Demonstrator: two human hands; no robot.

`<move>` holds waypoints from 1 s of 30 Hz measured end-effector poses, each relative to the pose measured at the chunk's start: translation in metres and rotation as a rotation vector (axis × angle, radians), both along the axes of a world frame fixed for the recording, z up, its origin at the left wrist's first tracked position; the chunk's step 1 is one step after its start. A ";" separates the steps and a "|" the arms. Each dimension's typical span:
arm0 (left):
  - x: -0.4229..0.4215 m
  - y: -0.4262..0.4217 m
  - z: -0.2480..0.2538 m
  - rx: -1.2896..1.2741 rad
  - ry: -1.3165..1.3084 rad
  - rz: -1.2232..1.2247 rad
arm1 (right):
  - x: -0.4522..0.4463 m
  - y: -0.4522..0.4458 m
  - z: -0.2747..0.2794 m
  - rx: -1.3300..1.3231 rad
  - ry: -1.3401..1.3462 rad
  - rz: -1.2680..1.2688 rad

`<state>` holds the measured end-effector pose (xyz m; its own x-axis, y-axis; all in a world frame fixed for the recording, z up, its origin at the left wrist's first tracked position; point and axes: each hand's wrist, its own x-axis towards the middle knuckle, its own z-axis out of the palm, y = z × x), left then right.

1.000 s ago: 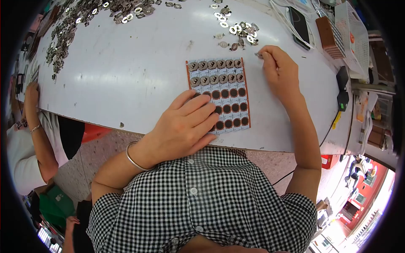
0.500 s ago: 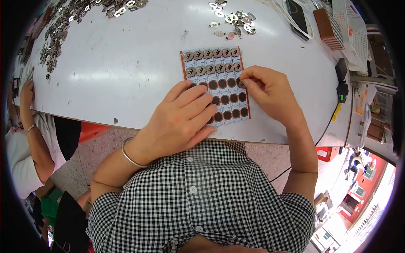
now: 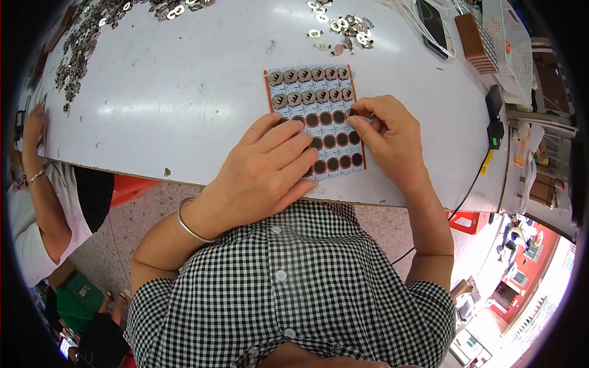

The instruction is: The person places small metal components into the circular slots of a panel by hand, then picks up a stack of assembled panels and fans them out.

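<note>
A circuit panel (image 3: 334, 129) with orange-brown side edges lies on the white table. Its upper two rows carry metal clips (image 3: 307, 97); the rows below show dark round pads (image 3: 329, 140). My left hand (image 3: 264, 168) lies flat over the panel's lower left part, fingers spread, covering some pads. At the right end of the third row, my right hand (image 3: 388, 132) pinches a small metal clip (image 3: 351, 113) over the pad there. The fingertips partly hide this clip.
Loose clips (image 3: 352, 27) lie beyond the panel, and a large heap (image 3: 80, 49) spreads at the far left. A phone (image 3: 432, 27), cables, a brown block (image 3: 477, 43) and a white basket (image 3: 514, 52) stand back right. A co-worker's arm (image 3: 46, 202) is at the left edge.
My right hand has moved left from the table beside the loose clips to the panel's third row, bringing a clip. My left hand has stayed on the panel.
</note>
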<state>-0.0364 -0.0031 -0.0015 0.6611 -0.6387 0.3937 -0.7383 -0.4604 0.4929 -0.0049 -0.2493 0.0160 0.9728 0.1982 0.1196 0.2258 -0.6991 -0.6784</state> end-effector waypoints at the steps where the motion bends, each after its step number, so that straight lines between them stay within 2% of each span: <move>1: 0.000 0.000 0.001 0.001 0.000 0.001 | -0.001 0.001 0.002 -0.011 0.000 -0.005; 15: 0.002 -0.002 0.001 -0.005 -0.008 -0.006 | -0.006 0.002 -0.008 -0.092 -0.213 0.061; 18: 0.001 -0.001 0.000 -0.015 -0.001 -0.010 | -0.002 -0.002 -0.002 -0.087 -0.129 0.075; 21: 0.002 0.000 0.001 -0.014 -0.022 -0.015 | 0.027 -0.011 0.009 -0.072 -0.086 0.099; 22: 0.002 0.000 0.001 -0.014 -0.017 -0.015 | 0.043 -0.008 0.012 -0.138 -0.194 0.077; 25: 0.001 -0.001 0.000 -0.017 -0.013 -0.020 | 0.089 -0.001 0.003 -0.141 -0.293 0.115; 30: -0.001 0.000 -0.001 -0.021 -0.033 0.005 | 0.109 0.001 -0.008 -0.169 -0.158 0.187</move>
